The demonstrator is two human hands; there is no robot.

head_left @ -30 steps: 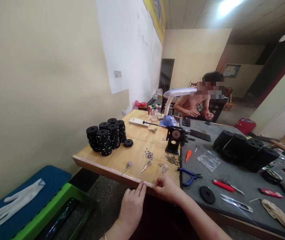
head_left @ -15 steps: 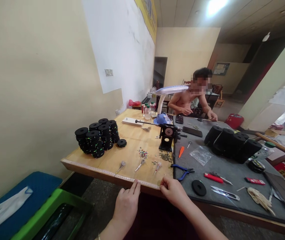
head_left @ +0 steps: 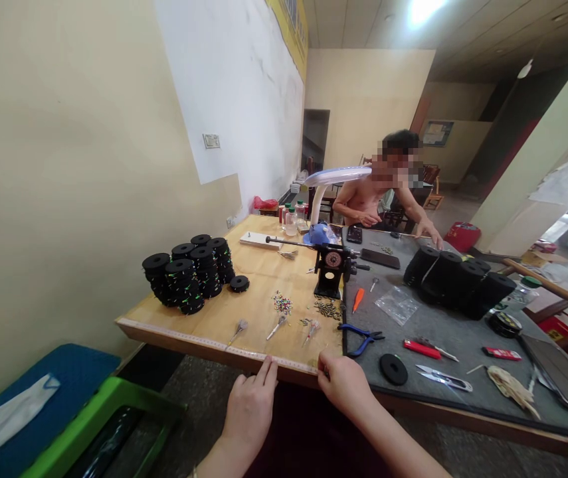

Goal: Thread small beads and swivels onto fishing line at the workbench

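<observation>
"Black spools (head_left: pixel 187 272) stand stacked at left. Hands?"

"I see the left hand (head_left: pixel 252 405), two fingers extended onto the measuring strip (head_left: pixel 189 338) edging the table (head_left: pixel 264 275), grip hidden; the right hand (head_left: pixel 341 378), fingertips pinched, at the strip's right end, anything held too small to tell. Blue pliers (head_left: pixel 371 336) lie rightward."

Smooth wood with a soft sheen on the table (head_left: pixel 260 272) at centre; along its front edge, a smooth measuring strip (head_left: pixel 179 336), paper or plastic hard to tell. Matt, foam-like spools (head_left: pixel 180 284) left of centre. At right, a matt, felt-like mat (head_left: pixel 438 322), with a crinkled, glossy plastic bag (head_left: pixel 397 305) and shiny bare-metal scissors (head_left: pixel 444 378) on top. Lower left, smooth plastic on the stool (head_left: pixel 114 396), soft cloth in the glove (head_left: pixel 14 413).
</observation>
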